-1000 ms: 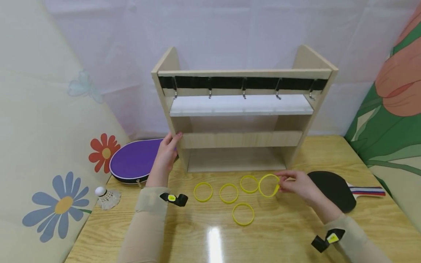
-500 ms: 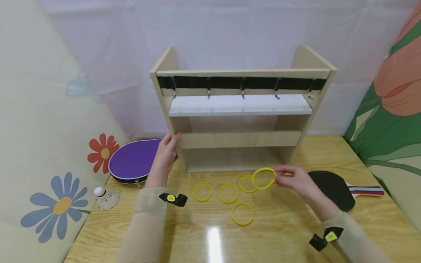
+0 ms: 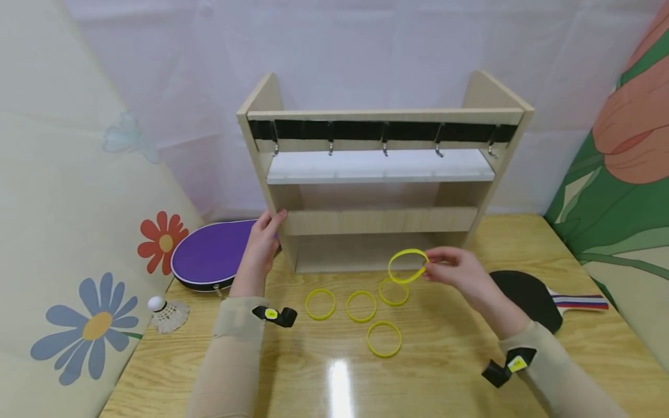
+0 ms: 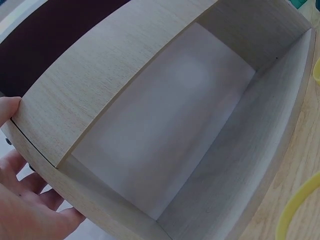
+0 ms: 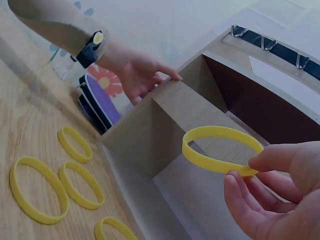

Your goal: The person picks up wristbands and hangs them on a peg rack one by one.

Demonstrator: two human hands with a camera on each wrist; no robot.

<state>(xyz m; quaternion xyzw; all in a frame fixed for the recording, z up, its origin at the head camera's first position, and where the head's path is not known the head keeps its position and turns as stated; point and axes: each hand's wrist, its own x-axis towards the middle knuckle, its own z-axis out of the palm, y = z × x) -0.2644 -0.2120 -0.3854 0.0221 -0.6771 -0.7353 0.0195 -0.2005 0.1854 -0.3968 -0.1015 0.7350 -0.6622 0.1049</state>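
Observation:
A wooden shelf rack (image 3: 381, 222) stands at the back of the table, with a row of several metal hooks (image 3: 385, 148) on a black strip along its top. My left hand (image 3: 259, 247) grips the rack's left side panel, thumb on the front edge and fingers behind it, as the left wrist view also shows. Between thumb and fingers my right hand (image 3: 460, 273) pinches a yellow wristband (image 5: 212, 164), raised in front of the lower compartment. Several more yellow wristbands lie flat on the table, the nearest one (image 3: 384, 356) at front centre.
On the left, a purple oval paddle case (image 3: 216, 255) lies beside the rack, with a white shuttlecock (image 3: 168, 316) in front of it. A black table tennis paddle (image 3: 525, 299) lies to the right, close to my right forearm. A pale cloth (image 3: 376, 52) hangs behind.
My right hand has lifted the pinched wristband off the table, up and to the left, tilting it flatter. My left hand keeps its hold on the rack.

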